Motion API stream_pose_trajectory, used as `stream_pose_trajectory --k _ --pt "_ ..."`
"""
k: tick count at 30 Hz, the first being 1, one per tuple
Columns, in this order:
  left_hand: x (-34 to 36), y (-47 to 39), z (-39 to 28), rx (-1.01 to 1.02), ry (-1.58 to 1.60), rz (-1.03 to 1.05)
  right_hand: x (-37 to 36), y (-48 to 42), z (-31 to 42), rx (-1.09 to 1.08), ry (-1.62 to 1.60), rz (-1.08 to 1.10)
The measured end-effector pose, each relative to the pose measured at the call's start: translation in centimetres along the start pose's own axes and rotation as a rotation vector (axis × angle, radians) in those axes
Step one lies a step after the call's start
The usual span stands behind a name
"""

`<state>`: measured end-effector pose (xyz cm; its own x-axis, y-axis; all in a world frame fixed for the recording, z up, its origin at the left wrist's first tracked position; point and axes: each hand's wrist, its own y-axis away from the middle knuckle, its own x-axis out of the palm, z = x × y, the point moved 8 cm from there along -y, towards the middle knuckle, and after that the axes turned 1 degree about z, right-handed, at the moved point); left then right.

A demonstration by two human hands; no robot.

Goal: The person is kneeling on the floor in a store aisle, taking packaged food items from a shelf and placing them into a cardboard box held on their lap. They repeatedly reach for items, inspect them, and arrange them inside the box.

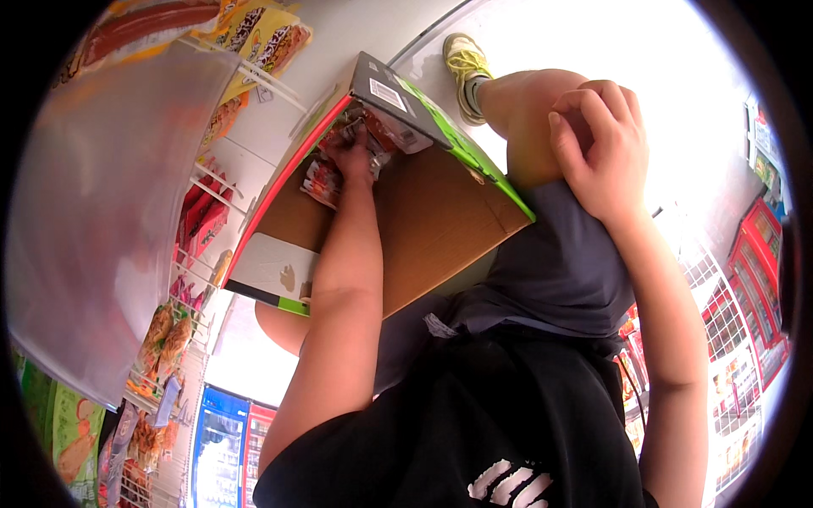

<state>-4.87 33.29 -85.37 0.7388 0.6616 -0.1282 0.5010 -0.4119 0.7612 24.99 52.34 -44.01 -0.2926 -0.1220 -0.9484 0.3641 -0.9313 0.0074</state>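
Observation:
My left hand reaches deep into an open cardboard box, its fingers among red and clear plastic packets at the far end. Shadow and the packets partly hide the fingertips, so whether they grip one cannot be told. The box is tilted, with black, green and red outer faces, and its near right corner lies by my thigh. Over my bent right knee rests my right hand, loosely curled, thumb apart from the fingers, holding nothing.
Hooks on a white display rack at the left carry packaged snacks, including red packets. A translucent sheet covers part of that side. Blue-framed cooler stands at lower left, a white wire rack at right. My sneaker is beyond the box.

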Motion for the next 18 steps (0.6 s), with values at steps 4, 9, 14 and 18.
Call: stream_pose_trajectory --k 4,9,14,18 --pt "0.1 -2.0 1.9 -0.147 0.138 0.235 -0.1 -0.1 0.0 -0.011 0.009 0.008" --pt "2.5 2.8 -3.8 -0.066 0.231 0.22 -0.1 0.1 -0.2 0.003 0.001 -0.006" --pt "0.3 -0.7 -1.9 0.118 -0.116 0.14 -0.1 -0.1 0.0 -0.008 -0.016 0.001" --pt "1.8 -3.0 0.0 0.108 -0.814 0.132 -0.2 0.1 -0.2 0.003 0.034 0.008"
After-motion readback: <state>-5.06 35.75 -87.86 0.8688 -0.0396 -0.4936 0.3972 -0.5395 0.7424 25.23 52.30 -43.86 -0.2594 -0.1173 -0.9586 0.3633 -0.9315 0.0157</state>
